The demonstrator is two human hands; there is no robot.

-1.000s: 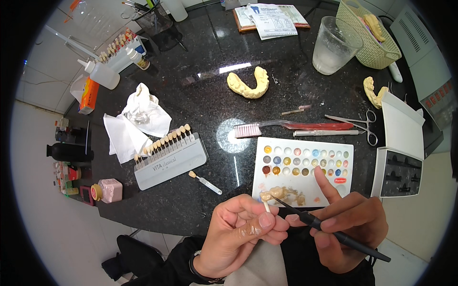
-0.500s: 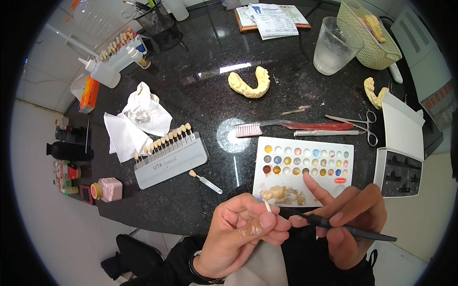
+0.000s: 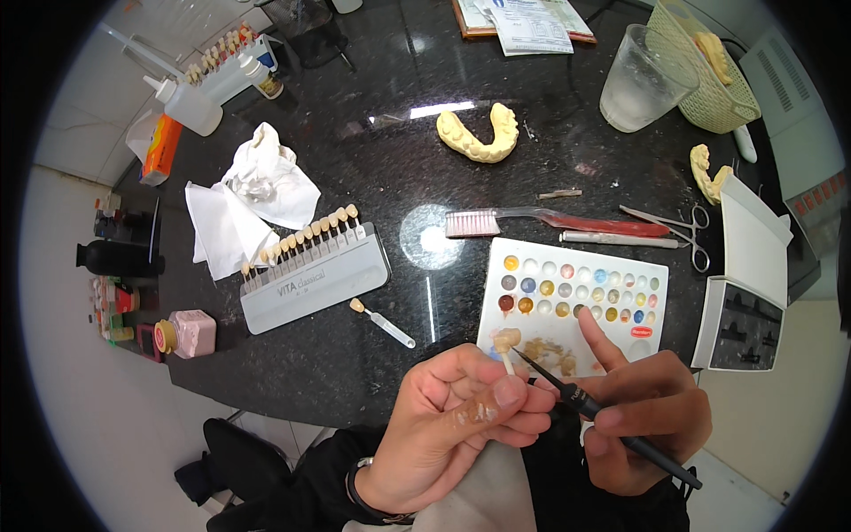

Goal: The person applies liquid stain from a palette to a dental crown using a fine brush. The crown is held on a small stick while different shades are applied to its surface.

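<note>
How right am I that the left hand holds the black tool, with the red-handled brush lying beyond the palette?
Wrong hand: in the head view, the right hand holds the black tool. The red-handled brush does lie beyond the palette.

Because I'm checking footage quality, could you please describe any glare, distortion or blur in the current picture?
In the head view, bright glare sits on the black tabletop left of the red-handled brush; head view again: the tabletop's edge bows, the left hand looks fairly sharp.

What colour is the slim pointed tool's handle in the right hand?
The tool's handle is black, best seen in the head view.
</note>
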